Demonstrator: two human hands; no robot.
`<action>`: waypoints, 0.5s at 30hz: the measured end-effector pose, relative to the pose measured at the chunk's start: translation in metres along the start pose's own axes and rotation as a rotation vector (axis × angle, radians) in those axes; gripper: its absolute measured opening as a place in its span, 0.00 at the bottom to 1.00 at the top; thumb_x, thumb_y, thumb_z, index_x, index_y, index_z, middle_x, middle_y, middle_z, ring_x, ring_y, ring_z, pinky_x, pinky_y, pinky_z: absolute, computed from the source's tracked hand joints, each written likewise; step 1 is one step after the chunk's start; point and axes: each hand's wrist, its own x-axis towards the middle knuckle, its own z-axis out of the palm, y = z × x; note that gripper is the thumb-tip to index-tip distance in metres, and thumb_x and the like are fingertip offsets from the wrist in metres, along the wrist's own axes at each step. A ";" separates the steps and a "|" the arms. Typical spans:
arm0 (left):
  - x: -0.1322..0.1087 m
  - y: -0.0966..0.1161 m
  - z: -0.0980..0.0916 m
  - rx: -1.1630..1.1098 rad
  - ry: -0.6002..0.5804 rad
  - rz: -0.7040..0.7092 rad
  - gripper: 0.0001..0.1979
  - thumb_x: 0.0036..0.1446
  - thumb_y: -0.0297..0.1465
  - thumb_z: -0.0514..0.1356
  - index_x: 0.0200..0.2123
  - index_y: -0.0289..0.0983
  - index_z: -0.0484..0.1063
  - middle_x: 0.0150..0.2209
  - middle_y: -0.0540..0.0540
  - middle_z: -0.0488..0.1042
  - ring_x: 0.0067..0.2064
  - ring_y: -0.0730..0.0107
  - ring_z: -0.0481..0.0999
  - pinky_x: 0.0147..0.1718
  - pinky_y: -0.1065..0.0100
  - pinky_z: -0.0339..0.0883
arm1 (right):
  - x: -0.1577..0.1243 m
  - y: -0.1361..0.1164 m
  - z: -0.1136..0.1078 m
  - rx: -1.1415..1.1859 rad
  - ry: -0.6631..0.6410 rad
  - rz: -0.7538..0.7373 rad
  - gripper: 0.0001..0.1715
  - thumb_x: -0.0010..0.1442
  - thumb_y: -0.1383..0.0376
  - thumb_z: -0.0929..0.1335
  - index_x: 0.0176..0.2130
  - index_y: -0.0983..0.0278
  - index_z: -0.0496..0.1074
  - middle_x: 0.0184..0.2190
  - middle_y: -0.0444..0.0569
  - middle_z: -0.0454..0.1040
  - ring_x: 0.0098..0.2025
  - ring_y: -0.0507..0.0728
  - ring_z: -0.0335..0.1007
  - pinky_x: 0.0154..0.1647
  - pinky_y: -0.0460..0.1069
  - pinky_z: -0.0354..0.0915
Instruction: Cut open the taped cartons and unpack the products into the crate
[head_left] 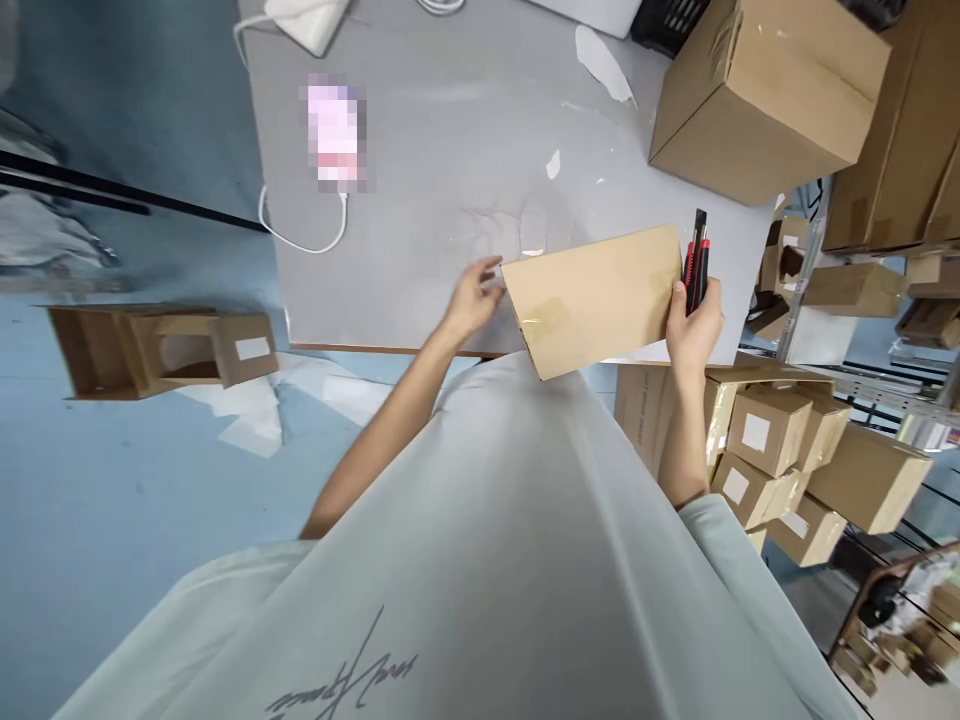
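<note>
A long brown cardboard box [600,295] is held tilted over the front edge of the table, with a strip of tape near its left end. At the box's right end is my right hand [694,325], closed around a red and black box cutter [697,265] and pressed against the cardboard. My left hand [474,300] is beside the box's left end, its fingers apart and slightly bent. Whether its fingertips touch the cardboard I cannot tell.
The grey table [420,220] bears a pixelated phone-like object [334,135] on a white cable, paper scraps [602,65] and a large carton [772,100]. Several small boxes [765,435] stand at lower right. An opened carton [169,350] lies on the floor at left.
</note>
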 end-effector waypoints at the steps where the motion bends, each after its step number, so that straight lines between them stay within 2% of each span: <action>1: -0.004 0.017 -0.009 0.023 0.049 0.033 0.21 0.66 0.43 0.69 0.59 0.42 0.81 0.64 0.38 0.84 0.64 0.53 0.84 0.65 0.52 0.80 | -0.004 -0.007 0.001 -0.022 0.015 0.000 0.38 0.83 0.42 0.54 0.68 0.66 0.71 0.50 0.66 0.80 0.51 0.73 0.80 0.50 0.62 0.74; 3: -0.014 0.057 -0.025 0.081 0.053 0.085 0.16 0.72 0.46 0.67 0.56 0.45 0.82 0.61 0.42 0.86 0.64 0.55 0.85 0.66 0.55 0.80 | -0.013 -0.019 -0.002 -0.046 0.052 -0.034 0.40 0.84 0.44 0.52 0.73 0.66 0.68 0.55 0.69 0.79 0.57 0.75 0.80 0.53 0.64 0.75; 5: -0.026 0.094 -0.032 0.136 -0.010 0.137 0.16 0.69 0.45 0.71 0.53 0.44 0.83 0.58 0.44 0.86 0.63 0.53 0.85 0.68 0.52 0.80 | -0.028 -0.031 -0.009 -0.049 0.088 -0.058 0.41 0.84 0.45 0.50 0.76 0.66 0.66 0.59 0.70 0.78 0.61 0.75 0.80 0.57 0.66 0.75; 7: -0.035 0.119 -0.033 0.160 -0.051 0.165 0.15 0.66 0.43 0.74 0.51 0.44 0.83 0.57 0.45 0.87 0.61 0.53 0.85 0.68 0.51 0.80 | -0.051 -0.043 -0.021 -0.032 0.093 -0.020 0.42 0.85 0.46 0.49 0.78 0.65 0.65 0.58 0.69 0.79 0.60 0.74 0.81 0.57 0.66 0.76; 10: -0.040 0.128 -0.032 0.150 -0.077 0.184 0.14 0.65 0.40 0.74 0.52 0.45 0.83 0.57 0.46 0.86 0.60 0.53 0.86 0.68 0.51 0.80 | -0.097 -0.064 -0.035 0.039 -0.025 0.021 0.40 0.84 0.44 0.54 0.79 0.62 0.66 0.57 0.65 0.83 0.57 0.71 0.85 0.56 0.64 0.80; 12: -0.039 0.123 -0.032 0.136 -0.091 0.186 0.13 0.66 0.39 0.74 0.52 0.46 0.83 0.58 0.46 0.86 0.61 0.53 0.85 0.68 0.50 0.80 | -0.127 -0.079 -0.036 0.102 -0.160 -0.043 0.39 0.82 0.44 0.60 0.80 0.59 0.66 0.64 0.63 0.82 0.63 0.70 0.84 0.61 0.63 0.80; 15: -0.035 0.114 -0.035 0.124 -0.107 0.191 0.15 0.65 0.41 0.74 0.53 0.46 0.83 0.58 0.46 0.86 0.60 0.53 0.85 0.67 0.49 0.81 | -0.160 -0.102 -0.024 0.149 -0.348 -0.142 0.39 0.81 0.47 0.64 0.82 0.54 0.64 0.74 0.58 0.78 0.70 0.69 0.81 0.68 0.62 0.79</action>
